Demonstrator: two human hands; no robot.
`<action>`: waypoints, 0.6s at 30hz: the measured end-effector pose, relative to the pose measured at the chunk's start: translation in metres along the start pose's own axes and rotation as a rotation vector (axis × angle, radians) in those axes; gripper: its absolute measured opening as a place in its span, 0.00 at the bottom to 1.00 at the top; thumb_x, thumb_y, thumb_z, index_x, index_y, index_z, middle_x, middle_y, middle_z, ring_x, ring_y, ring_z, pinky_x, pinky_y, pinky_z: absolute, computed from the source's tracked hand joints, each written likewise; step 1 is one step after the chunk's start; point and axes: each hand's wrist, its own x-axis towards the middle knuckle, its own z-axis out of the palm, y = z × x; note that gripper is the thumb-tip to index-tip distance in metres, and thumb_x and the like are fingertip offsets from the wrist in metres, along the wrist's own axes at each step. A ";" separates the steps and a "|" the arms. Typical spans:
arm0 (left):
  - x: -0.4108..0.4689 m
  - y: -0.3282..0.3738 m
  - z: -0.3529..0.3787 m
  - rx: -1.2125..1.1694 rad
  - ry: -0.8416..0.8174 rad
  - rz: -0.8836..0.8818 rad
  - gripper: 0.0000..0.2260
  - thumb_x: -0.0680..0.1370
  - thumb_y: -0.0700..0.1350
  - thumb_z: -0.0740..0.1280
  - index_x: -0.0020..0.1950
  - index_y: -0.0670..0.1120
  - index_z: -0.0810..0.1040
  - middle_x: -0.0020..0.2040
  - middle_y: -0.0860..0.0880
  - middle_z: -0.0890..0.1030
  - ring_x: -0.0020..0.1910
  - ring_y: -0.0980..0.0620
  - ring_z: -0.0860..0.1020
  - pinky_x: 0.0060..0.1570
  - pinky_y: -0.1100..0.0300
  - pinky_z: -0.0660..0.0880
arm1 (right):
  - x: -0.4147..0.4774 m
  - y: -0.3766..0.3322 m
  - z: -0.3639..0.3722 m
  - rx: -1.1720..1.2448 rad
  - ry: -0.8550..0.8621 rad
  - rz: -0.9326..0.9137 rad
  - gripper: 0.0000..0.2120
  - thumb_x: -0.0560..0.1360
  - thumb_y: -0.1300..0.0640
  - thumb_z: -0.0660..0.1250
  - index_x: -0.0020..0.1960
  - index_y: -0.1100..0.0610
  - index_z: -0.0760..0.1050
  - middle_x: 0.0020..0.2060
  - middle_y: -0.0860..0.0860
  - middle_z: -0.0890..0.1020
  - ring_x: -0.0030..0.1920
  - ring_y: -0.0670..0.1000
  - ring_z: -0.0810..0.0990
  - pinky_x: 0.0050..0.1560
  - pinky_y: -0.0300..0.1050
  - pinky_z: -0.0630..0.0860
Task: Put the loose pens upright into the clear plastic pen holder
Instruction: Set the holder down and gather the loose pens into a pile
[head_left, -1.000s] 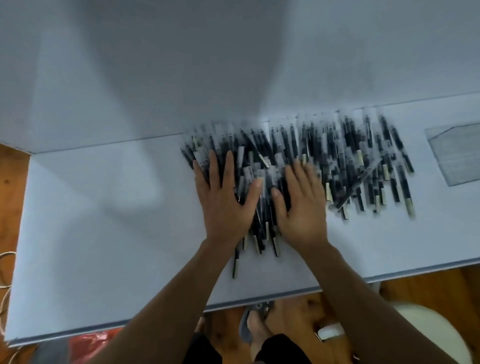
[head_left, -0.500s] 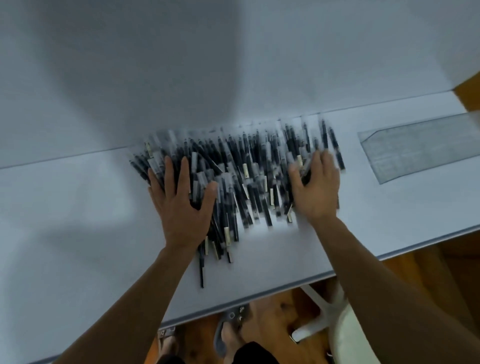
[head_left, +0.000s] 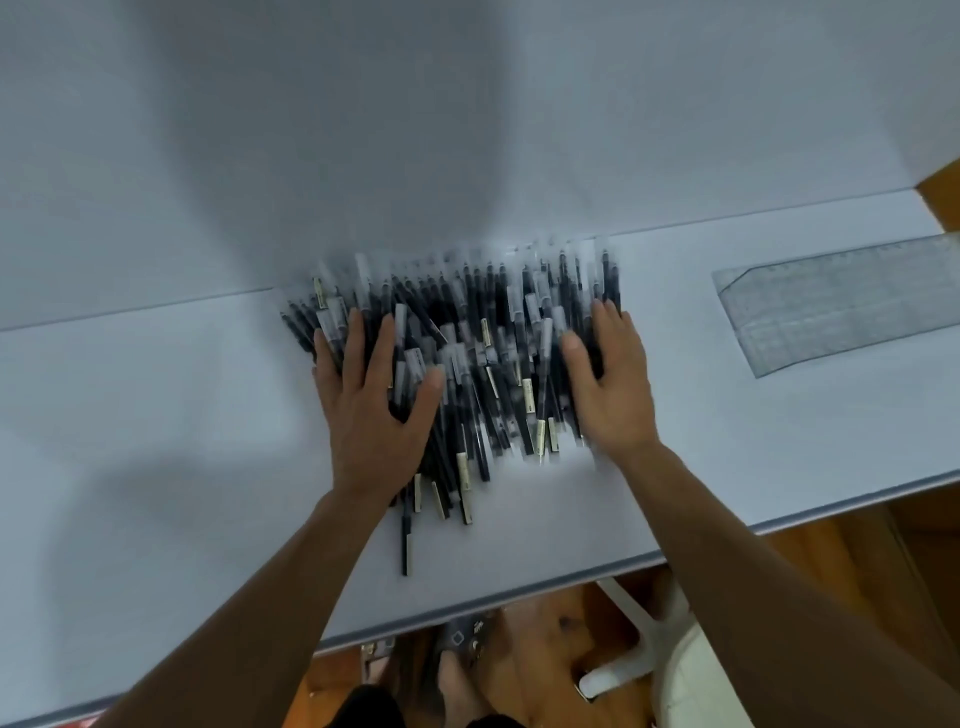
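Note:
A dense pile of loose black pens (head_left: 478, 358) with clear caps lies on the white table (head_left: 156, 441), against the back wall. My left hand (head_left: 371, 405) presses flat on the pile's left side, fingers straight and spread. My right hand (head_left: 608, 384) lies flat against the pile's right edge, fingers straight. One pen (head_left: 406, 540) sticks out toward the table's front edge. The clear plastic pen holder (head_left: 836, 306) lies flat on its side at the right of the table, apart from both hands.
The white wall (head_left: 467, 130) rises right behind the pens. The table's front edge (head_left: 519, 592) runs diagonally below my arms. A white plastic stool (head_left: 670, 670) and my feet on a wooden floor show under the table.
Both hands have swept the spread-out pens together into a narrower pile. My right hand moved out to the right edge and pushed inward. The view shifted right, showing more of the holder.

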 end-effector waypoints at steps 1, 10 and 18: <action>-0.001 0.000 0.000 -0.009 0.001 0.009 0.31 0.78 0.65 0.57 0.79 0.57 0.54 0.80 0.55 0.47 0.78 0.49 0.38 0.76 0.41 0.46 | 0.003 0.002 -0.004 0.052 0.044 0.037 0.29 0.81 0.40 0.53 0.77 0.53 0.61 0.77 0.51 0.61 0.77 0.51 0.56 0.77 0.53 0.55; 0.009 0.002 0.009 0.010 0.029 -0.065 0.35 0.76 0.71 0.51 0.79 0.56 0.55 0.81 0.48 0.43 0.78 0.44 0.40 0.75 0.39 0.43 | 0.007 -0.010 0.008 0.082 -0.037 0.106 0.32 0.79 0.34 0.53 0.79 0.47 0.57 0.80 0.47 0.50 0.79 0.47 0.46 0.78 0.54 0.44; 0.012 0.012 0.019 0.022 -0.007 0.003 0.34 0.76 0.70 0.52 0.79 0.57 0.55 0.81 0.50 0.43 0.78 0.43 0.39 0.75 0.40 0.40 | 0.001 -0.016 0.007 0.192 -0.102 0.094 0.30 0.77 0.32 0.54 0.77 0.39 0.54 0.79 0.40 0.49 0.78 0.43 0.45 0.78 0.55 0.46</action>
